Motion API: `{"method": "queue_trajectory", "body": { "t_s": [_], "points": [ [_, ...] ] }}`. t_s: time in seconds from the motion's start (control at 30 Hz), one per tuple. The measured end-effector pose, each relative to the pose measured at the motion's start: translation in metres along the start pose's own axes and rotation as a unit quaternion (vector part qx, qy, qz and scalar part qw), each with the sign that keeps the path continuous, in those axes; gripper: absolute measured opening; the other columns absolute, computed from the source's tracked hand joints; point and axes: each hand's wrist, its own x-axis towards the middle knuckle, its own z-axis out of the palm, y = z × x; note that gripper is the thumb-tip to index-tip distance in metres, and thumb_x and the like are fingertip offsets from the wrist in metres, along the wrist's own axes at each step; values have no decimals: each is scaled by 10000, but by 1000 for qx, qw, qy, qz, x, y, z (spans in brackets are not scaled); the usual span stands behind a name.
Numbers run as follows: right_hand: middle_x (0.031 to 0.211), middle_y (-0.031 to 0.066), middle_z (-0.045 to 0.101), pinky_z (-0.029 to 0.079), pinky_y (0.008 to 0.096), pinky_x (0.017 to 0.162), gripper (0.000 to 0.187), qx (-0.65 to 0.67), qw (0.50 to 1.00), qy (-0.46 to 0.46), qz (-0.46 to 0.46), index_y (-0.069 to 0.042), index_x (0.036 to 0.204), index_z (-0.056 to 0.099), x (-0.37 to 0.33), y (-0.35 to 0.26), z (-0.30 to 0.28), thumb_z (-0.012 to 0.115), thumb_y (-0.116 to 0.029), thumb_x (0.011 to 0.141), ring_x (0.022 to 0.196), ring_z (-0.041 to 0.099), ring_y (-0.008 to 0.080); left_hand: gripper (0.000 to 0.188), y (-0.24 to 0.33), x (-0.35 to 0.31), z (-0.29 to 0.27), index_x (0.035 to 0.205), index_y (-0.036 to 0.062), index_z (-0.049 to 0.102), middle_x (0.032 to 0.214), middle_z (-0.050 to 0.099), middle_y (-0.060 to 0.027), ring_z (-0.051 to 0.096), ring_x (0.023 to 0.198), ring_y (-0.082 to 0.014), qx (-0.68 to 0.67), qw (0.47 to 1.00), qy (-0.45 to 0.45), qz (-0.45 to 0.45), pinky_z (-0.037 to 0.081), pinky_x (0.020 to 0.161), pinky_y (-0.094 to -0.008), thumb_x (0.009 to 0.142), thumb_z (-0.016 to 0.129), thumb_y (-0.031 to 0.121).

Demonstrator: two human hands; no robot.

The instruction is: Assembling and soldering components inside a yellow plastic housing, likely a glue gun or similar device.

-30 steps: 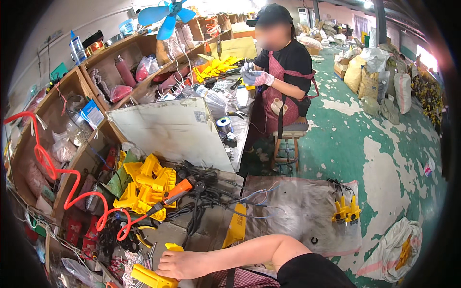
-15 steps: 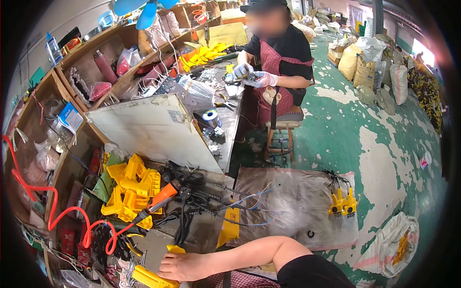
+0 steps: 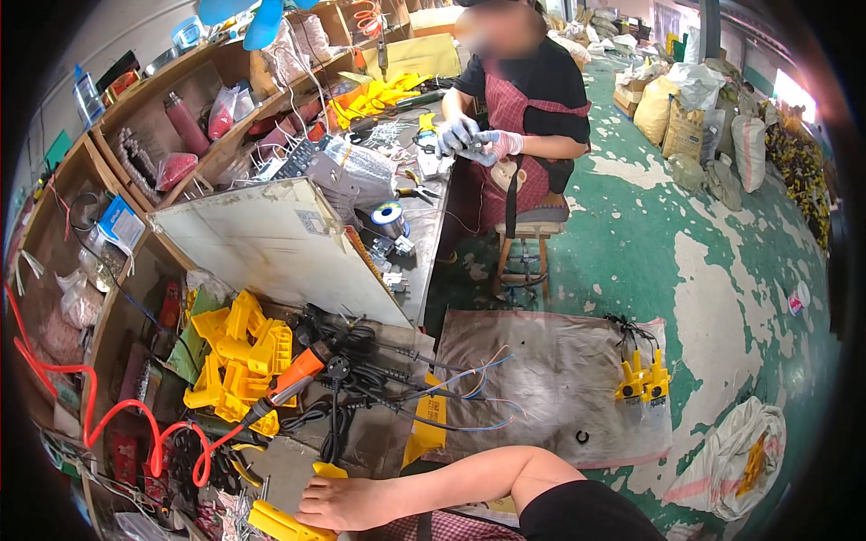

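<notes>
My right hand [image 3: 341, 503] is at the bottom of the view, its forearm reaching in from the right. Its fingers are curled over a yellow plastic part [image 3: 330, 471], whose end sticks out above the knuckles. Just below the fingertips lies a longer yellow plastic housing [image 3: 281, 522]; whether the two pieces are joined is hidden by the hand. Out of the picture is my left hand. Close by on the bench are pliers with yellow-and-black handles [image 3: 244, 464] and thin metal rods [image 3: 236, 514].
Beyond sit a heap of yellow housings [image 3: 239, 356], an orange electric screwdriver [image 3: 302, 370] on a red coiled cord [image 3: 135, 397], and black cables [image 3: 347, 397]. A white board [image 3: 280, 234] stands across the bench. Behind it, a gloved co-worker [image 3: 519, 117] handles a small part.
The view has shifted slightly, moving the bench things a little to the left. My right hand keeps its place and pose. The co-worker's gloved hands have moved slightly.
</notes>
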Motion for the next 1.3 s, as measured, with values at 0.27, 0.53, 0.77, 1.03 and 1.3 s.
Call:
{"method": "queue_trajectory", "body": {
  "t_s": [0.27,0.53,0.77,1.03,1.3],
  "points": [
    [922,70,532,398,326,859,255,1,1000,1,0,2,1052,550,-1,0,1,502,-140,846,923,518,204,756,1,-2,4,1423,100,340,1276,515,-121,559,1092,-298,-1,1000,-7,0,529,833,-414,813,735,307],
    [934,71,536,396,327,851,260,-28,999,-36,1,6,1064,541,0,-1,-1,488,-140,856,920,520,206,777,3,-2,7,1420,109,343,1274,517,-109,559,1094,-287,5,1000,-4,-5,529,824,-402,796,751,327],
    [1024,85,562,402,368,938,403,28,999,-12,-10,-3,1138,525,-9,8,-41,630,-177,789,1052,528,218,659,2,7,17,1388,53,390,1231,558,-116,584,1067,-286,-24,999,-25,-36,532,832,-409,849,706,263],
    [888,31,654,492,263,696,132,30,758,587,281,-23,989,639,-107,140,-226,600,-113,901,788,607,123,484,-16,40,27,1311,26,491,1186,607,-121,614,1047,-270,-38,997,23,-58,532,856,-406,906,640,245],
    [971,94,617,511,261,598,383,95,575,727,362,-28,1188,491,-181,297,-308,651,-89,845,746,646,157,374,-35,72,25,1282,38,493,1207,594,-138,598,1079,-304,-82,990,83,-81,520,891,-455,958,542,217]
  ]
}}
